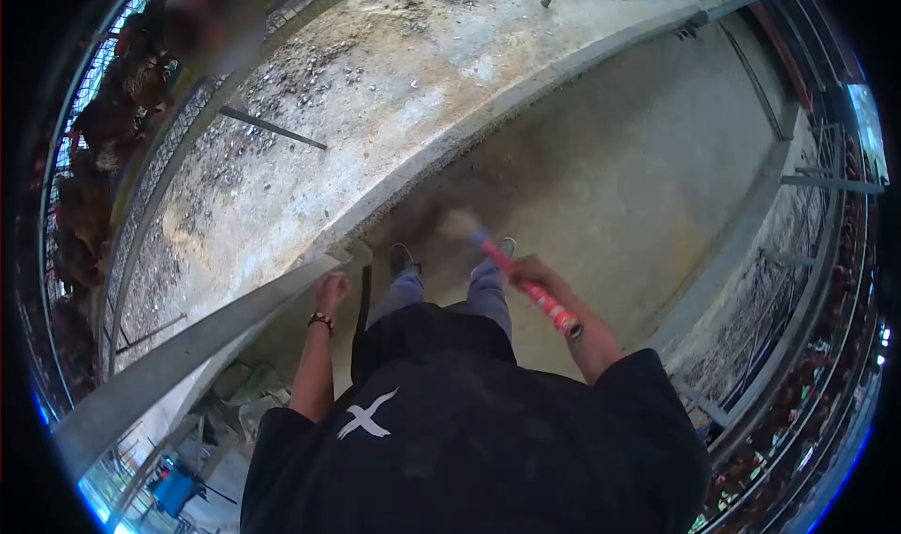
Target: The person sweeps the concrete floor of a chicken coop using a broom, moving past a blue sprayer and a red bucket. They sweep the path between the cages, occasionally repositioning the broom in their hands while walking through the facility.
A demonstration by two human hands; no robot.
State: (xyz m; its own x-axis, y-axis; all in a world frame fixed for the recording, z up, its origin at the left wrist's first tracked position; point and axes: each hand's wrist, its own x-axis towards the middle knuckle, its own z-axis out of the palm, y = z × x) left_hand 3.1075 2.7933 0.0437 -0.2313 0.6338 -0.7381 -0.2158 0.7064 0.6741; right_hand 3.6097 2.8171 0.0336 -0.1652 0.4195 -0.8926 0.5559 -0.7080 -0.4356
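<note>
My right hand point(532, 271) is closed round the red, patterned handle of a broom point(549, 304). The handle slants from lower right to upper left. Its pale bristle end point(460, 223) is smeared by motion, low over the concrete floor near my feet. On the other side, my left hand point(331, 291) is curled into a loose fist beside the concrete ledge, and nothing shows in it. A beaded bracelet point(321, 322) circles that wrist. My shoes point(402, 255) stand on the floor between the two hands.
A low concrete curb point(441, 149) borders the walkway point(648, 159), with droppings-strewn ground point(310, 130) beyond it. Brown chickens point(103, 130) stand in wire cages along the left, and more cages line the right. A metal post point(272, 128) and a blue object point(175, 489) are at the left.
</note>
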